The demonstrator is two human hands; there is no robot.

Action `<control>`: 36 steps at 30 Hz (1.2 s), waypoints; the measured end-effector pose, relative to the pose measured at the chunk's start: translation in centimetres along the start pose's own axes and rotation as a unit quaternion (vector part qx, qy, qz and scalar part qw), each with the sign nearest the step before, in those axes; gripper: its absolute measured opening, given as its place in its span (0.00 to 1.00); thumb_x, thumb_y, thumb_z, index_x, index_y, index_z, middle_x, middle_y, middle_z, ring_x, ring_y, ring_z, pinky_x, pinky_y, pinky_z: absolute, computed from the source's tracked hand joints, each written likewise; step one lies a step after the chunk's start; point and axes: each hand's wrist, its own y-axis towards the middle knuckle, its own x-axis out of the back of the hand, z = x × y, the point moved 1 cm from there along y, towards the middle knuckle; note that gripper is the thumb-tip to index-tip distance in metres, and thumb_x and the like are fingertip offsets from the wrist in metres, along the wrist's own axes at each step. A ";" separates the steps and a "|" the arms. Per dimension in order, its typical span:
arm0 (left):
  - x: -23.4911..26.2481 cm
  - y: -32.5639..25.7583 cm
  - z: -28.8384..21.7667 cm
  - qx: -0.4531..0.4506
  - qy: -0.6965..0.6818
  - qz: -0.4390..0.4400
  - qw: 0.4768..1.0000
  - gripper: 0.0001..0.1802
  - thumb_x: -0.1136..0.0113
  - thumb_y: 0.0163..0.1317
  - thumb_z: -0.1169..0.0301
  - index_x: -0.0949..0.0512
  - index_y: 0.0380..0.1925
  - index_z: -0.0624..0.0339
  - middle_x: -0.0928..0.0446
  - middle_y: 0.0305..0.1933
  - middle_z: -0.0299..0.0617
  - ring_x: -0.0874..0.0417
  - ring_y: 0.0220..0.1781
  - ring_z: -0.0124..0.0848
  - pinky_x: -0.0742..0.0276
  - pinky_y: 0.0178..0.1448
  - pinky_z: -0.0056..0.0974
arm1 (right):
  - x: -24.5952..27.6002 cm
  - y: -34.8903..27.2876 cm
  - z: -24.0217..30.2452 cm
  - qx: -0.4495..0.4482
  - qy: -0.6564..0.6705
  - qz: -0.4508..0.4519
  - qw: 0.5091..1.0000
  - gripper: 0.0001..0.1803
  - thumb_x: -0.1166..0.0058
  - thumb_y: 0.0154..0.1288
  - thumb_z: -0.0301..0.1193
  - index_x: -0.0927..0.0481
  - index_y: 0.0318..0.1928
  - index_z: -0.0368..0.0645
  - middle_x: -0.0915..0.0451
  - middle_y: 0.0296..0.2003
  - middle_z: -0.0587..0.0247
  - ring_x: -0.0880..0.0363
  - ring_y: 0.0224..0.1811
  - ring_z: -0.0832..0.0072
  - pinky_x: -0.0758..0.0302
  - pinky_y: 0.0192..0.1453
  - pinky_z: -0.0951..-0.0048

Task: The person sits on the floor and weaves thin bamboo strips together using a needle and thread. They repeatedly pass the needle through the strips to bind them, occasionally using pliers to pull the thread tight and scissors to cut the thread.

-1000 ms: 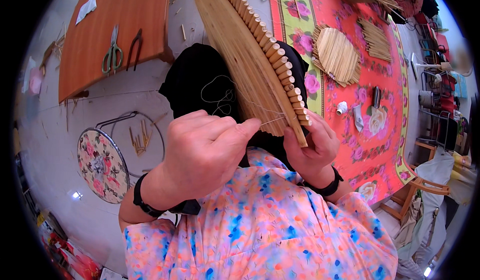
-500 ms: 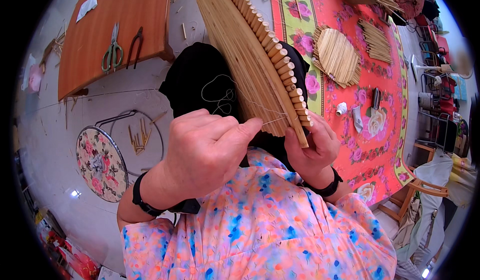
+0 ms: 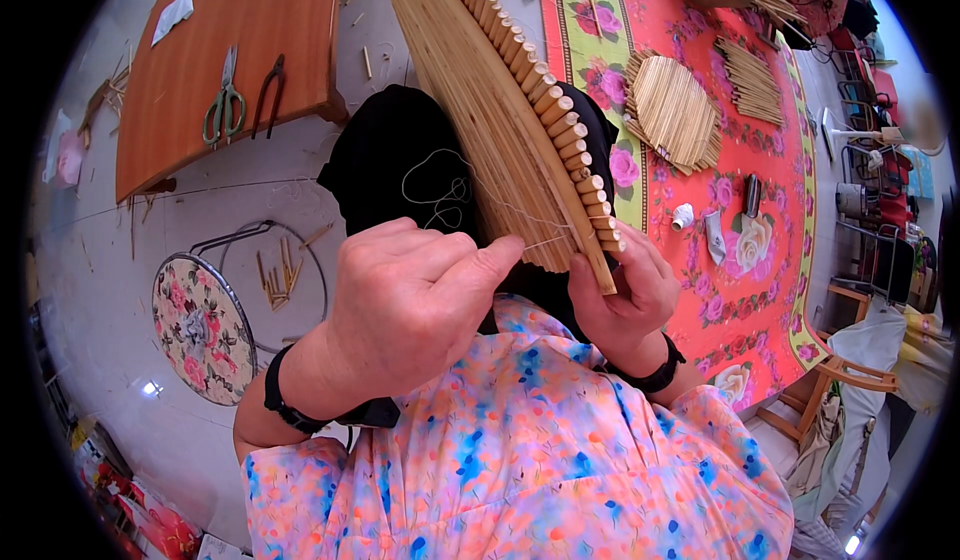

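A long panel of thin straw-coloured stalks (image 3: 465, 110) lies across my lap, edged on its right by a row of short cut stalks (image 3: 562, 123) with pale round ends. My left hand (image 3: 410, 275) is closed in a pinch on a thin white thread (image 3: 535, 246), which runs taut to the panel's near end. A loose loop of that thread lies over the dark cloth on my lap. My right hand (image 3: 630, 285) grips the near corner of the panel, thumb on the edge strip and fingers behind it, partly hidden.
On the left, a brown wooden table (image 3: 260, 20) bears green-handled scissors (image 3: 225, 105) and dark pliers (image 3: 269, 95). Below stands a flowered round stool (image 3: 203, 328). A red floral cloth (image 3: 700, 280) on the right carries an oval stalk mat (image 3: 675, 110) and a stalk bundle (image 3: 752, 80).
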 end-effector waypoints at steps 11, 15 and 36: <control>0.1 0.0 -0.1 -0.005 0.017 0.006 1.000 0.16 0.35 0.43 0.82 0.19 0.36 0.61 0.35 0.15 0.34 0.33 0.15 0.31 0.42 0.21 0.36 | 0.0 -0.1 0.1 -0.015 0.010 0.002 1.000 0.21 0.32 0.44 0.20 0.21 0.42 0.30 0.17 0.36 0.46 0.14 0.36 0.60 0.19 0.39 0.73; 0.6 0.4 0.0 -0.026 0.050 0.011 0.998 0.16 0.36 0.42 0.82 0.18 0.36 0.61 0.37 0.15 0.34 0.35 0.14 0.31 0.43 0.21 0.36 | 0.0 0.1 0.1 -0.008 0.020 0.000 1.000 0.20 0.32 0.44 0.20 0.21 0.42 0.30 0.17 0.36 0.46 0.14 0.36 0.61 0.19 0.38 0.73; 1.6 0.6 -0.8 0.035 0.039 0.099 0.994 0.13 0.36 0.47 0.84 0.19 0.35 0.61 0.34 0.15 0.36 0.33 0.15 0.32 0.43 0.21 0.36 | -0.9 -0.3 -1.7 -0.014 0.218 0.054 0.974 0.25 0.31 0.43 0.24 0.20 0.46 0.36 0.20 0.41 0.53 0.20 0.37 0.63 0.21 0.39 0.70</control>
